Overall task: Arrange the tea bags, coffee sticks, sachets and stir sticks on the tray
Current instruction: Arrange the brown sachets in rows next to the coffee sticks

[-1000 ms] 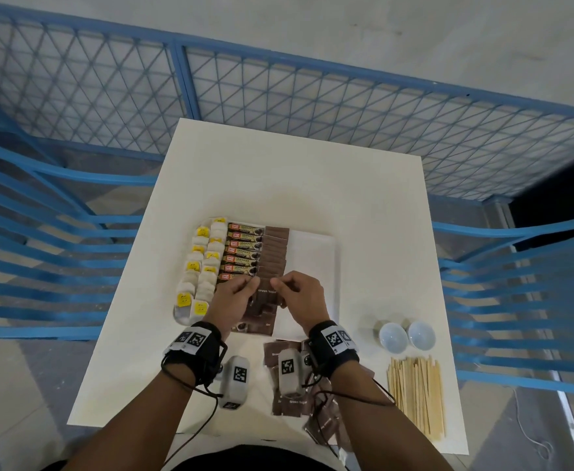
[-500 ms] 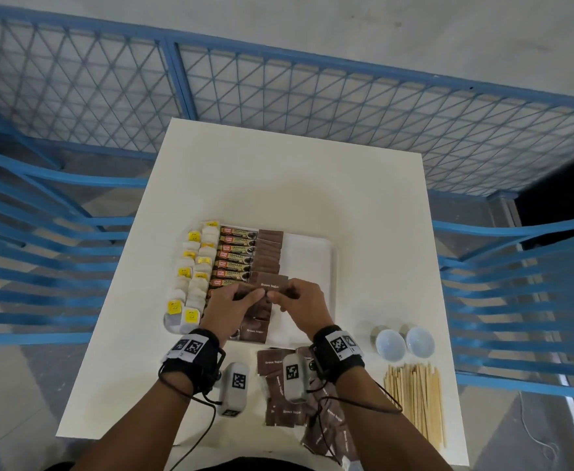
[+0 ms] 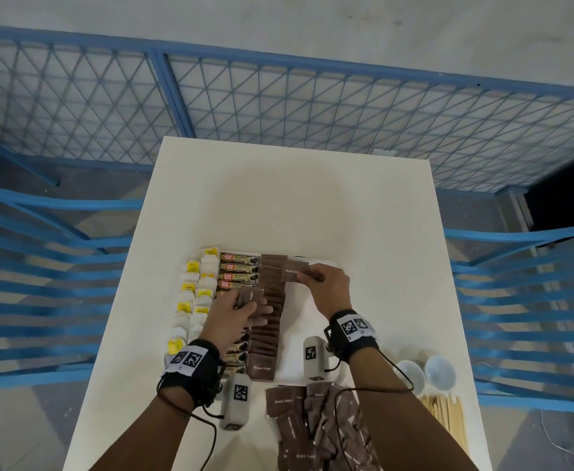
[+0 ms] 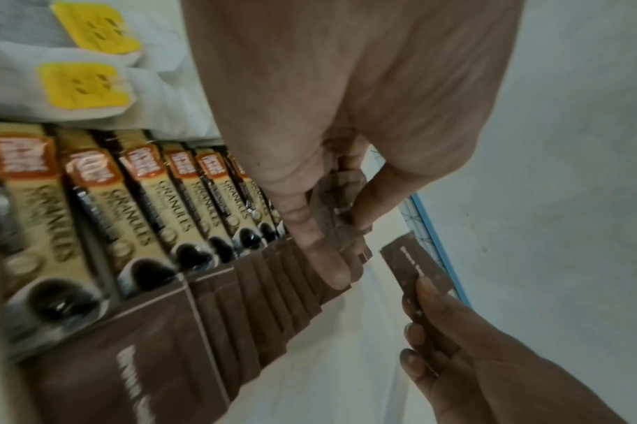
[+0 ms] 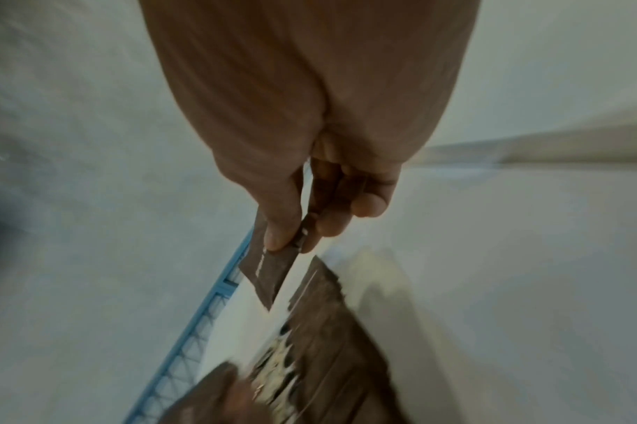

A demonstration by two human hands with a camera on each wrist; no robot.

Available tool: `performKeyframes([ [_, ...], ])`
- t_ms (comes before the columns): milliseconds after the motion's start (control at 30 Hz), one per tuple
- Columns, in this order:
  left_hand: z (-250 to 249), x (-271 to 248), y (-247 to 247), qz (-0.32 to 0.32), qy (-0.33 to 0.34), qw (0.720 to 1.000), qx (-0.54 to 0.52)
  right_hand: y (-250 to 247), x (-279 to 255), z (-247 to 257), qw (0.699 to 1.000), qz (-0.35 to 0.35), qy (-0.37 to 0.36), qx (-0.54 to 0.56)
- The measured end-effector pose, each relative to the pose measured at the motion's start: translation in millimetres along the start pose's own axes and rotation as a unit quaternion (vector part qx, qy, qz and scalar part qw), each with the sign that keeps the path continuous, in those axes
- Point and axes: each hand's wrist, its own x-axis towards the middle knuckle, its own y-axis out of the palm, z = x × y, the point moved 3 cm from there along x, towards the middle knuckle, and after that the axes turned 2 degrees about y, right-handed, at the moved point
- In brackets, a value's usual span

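Partly hidden: tray beneath sachets.

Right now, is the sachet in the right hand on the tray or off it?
Off: the right hand pinches the sachet above the tray.

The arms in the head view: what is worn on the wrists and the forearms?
Each wrist carries a black strap with white square-code tags. Below each hangs a grey box-shaped camera unit with its own black-and-white code. Thin black cables loop from the straps. The forearms are bare, with no sleeves.
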Motion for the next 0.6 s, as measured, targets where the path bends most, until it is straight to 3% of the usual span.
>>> performKeyframes([
  [233,-3,14,-7,-0.005,-0.011,1.0,0.012,3,28,-12,0.998,-0.02,0.056,-0.029],
  [600,3,20,-5,-0.004,-0.017,1.0,0.009,9,36,-18,0.995,-0.038,0.075,-0.047],
])
